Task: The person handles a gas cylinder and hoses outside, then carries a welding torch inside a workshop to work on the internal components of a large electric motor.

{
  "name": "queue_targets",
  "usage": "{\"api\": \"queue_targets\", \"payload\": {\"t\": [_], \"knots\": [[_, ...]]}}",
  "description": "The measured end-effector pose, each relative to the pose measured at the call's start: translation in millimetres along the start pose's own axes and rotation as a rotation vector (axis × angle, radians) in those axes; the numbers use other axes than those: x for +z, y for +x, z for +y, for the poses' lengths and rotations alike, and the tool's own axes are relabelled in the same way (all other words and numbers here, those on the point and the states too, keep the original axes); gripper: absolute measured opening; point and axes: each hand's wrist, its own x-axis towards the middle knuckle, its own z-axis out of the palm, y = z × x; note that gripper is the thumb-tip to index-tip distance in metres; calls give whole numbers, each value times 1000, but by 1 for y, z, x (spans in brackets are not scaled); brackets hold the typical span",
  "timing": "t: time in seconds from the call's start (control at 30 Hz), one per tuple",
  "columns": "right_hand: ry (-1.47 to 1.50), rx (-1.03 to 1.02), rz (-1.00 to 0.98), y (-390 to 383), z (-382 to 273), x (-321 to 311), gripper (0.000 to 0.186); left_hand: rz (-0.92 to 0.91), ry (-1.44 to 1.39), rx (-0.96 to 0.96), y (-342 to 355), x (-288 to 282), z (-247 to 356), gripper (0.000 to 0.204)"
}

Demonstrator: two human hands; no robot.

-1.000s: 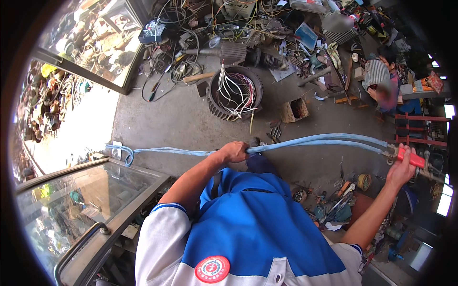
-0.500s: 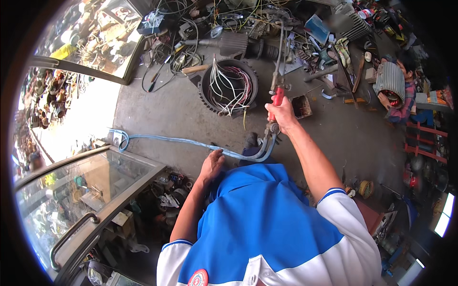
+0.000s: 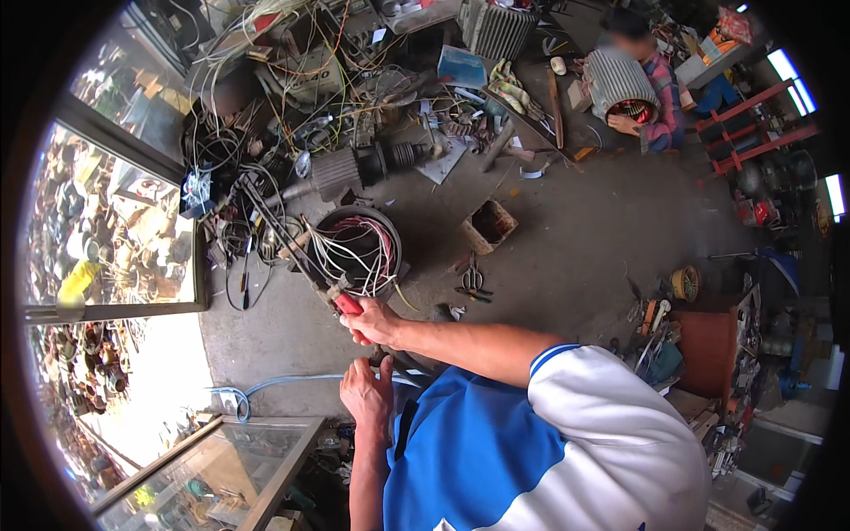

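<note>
My right hand (image 3: 376, 323) is closed around the red handle of a gas torch (image 3: 348, 304). The torch's long metal tubes slant up and left, their tip among cables left of the round motor housing (image 3: 397, 243), which has loose white and red wires inside. The tubes pass over the housing's left side. Just below the handle, my left hand (image 3: 367, 389) has bent fingers and a raised thumb at the torch's rear end. What lies between them is mostly hidden. A blue hose (image 3: 292, 380) runs left from beneath my hands across the floor.
A rotor (image 3: 338, 173) lies behind the housing, amid tangled cables. A square open box (image 3: 489, 227) and pliers (image 3: 474, 281) lie to the right. At the far right, a person holds a grey motor casing (image 3: 622, 84). A glass-topped cabinet (image 3: 212, 469) stands at the lower left.
My view and body have turned. The torch has swung left, from pointing away right of the housing to slanting over its left side. My left hand has come up beside the torch's rear.
</note>
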Motion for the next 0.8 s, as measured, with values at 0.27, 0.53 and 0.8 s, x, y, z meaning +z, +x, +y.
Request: {"api": "queue_targets", "payload": {"t": [0.27,0.53,0.8], "knots": [[-296,-344,-59,-17,6,70,29,107,58,139,-26,-33,-51,31],[-293,-437,-107,-28,49,161,20,185,56,18,-95,-55,-108,34],[-522,-269,-529,-47,70,248,22,396,-120,-228,-171,-71,-125,28]]}}
